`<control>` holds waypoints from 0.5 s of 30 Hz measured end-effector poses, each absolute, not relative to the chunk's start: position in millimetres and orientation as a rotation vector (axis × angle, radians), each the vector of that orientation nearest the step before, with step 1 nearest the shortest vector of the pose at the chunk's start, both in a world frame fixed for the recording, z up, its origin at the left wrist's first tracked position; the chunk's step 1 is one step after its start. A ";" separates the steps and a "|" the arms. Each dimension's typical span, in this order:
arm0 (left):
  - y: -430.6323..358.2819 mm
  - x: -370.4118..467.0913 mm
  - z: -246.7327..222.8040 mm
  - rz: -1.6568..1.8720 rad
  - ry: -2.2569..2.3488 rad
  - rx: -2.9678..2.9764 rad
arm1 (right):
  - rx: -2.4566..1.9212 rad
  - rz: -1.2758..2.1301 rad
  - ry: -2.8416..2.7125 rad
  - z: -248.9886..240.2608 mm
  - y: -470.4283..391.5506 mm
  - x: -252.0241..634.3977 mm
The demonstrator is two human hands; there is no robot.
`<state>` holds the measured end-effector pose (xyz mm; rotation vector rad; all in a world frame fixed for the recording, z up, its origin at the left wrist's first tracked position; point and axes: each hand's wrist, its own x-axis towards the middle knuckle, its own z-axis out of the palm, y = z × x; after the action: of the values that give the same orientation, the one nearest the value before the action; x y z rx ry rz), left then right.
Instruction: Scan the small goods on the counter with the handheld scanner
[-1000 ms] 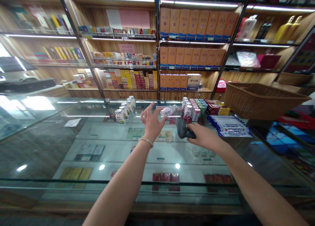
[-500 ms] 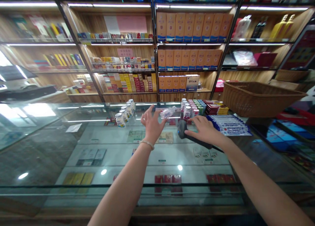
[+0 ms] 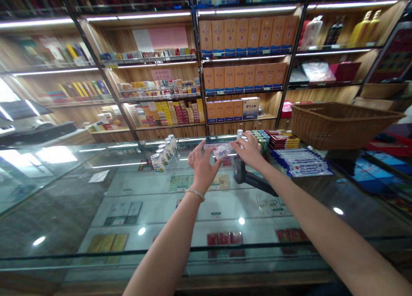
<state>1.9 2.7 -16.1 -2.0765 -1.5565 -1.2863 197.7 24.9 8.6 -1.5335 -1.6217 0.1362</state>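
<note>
- Bottle point(image 3: 222, 151) was held tilted by left hand point(image 3: 203, 167) over glass counter point(image 3: 135, 182).
- At its right end, right hand point(image 3: 249, 150) was placed; whether gripping, could not be told.
- Scanner point(image 3: 252, 180) was seen below.

Got a clear bottle point(image 3: 222, 151) in the left hand point(image 3: 202, 165), with the right hand point(image 3: 249, 151) at its right end. Also got a black scanner point(image 3: 254, 180) lying nearer.
</note>
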 end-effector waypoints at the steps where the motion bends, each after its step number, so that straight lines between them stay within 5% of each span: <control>1: 2.5 2.4 -16.4 -1.284 -1.542 -2.077 | -1.521 0.149 -1.594 5.6 24.7 197.1; 15: -6.1 16.2 -11.3 -1.208 -1.552 -2.200 | -1.356 0.210 -1.577 6.8 12.8 211.8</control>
<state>16.2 -6.1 -11.3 -2.2003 -1.5524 -1.2084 211.8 12.8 6.8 -1.3563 -1.5773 0.2102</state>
